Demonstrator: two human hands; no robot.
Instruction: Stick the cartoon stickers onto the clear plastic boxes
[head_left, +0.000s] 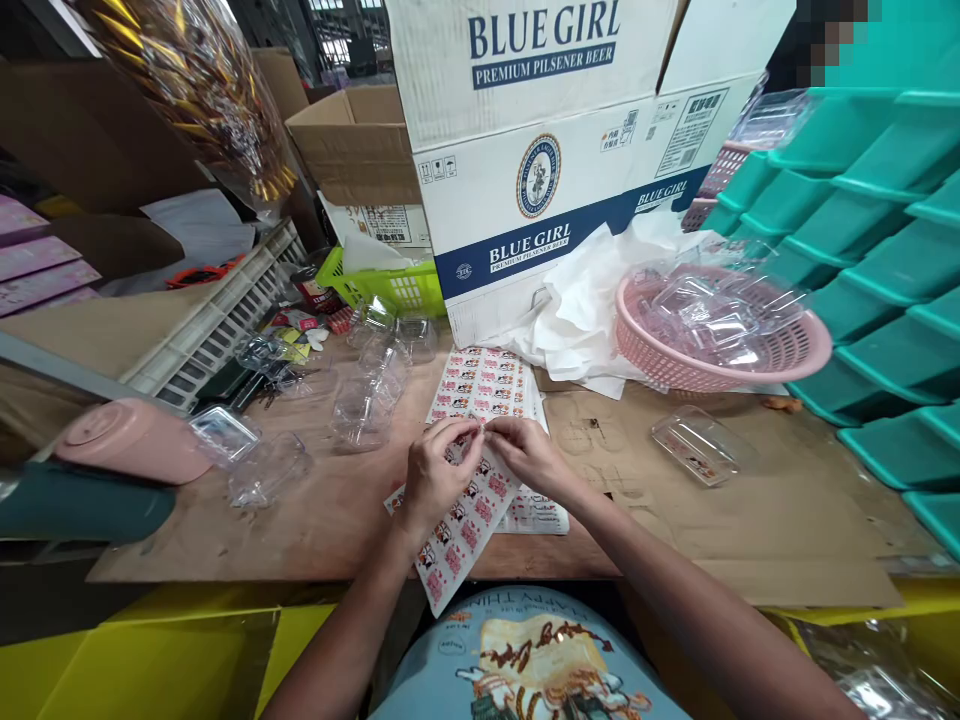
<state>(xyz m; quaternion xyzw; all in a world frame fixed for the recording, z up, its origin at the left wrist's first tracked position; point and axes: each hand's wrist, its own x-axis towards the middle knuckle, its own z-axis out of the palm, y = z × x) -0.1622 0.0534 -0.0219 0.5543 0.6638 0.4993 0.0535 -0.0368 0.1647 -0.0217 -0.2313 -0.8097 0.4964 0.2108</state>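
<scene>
A sheet of stickers with rows of pink and cartoon prints hangs slanted over the table's front edge. My left hand pinches this sheet at its upper edge. Right beside it, my right hand has its thumb and fingers closed at the same edge, the fingertips of both hands almost touching. Whatever lies between the right fingertips is too small to make out. More sticker sheets lie stacked flat on the table behind and beneath my hands. To the right rests a clear plastic case with a printed sticker on it.
A pink basket of clear cases stands at right, beside stacked teal bins. White paper lies before a tall beer carton. Clear cases, a green basket, a pink bottle and a dark tumbler are at left.
</scene>
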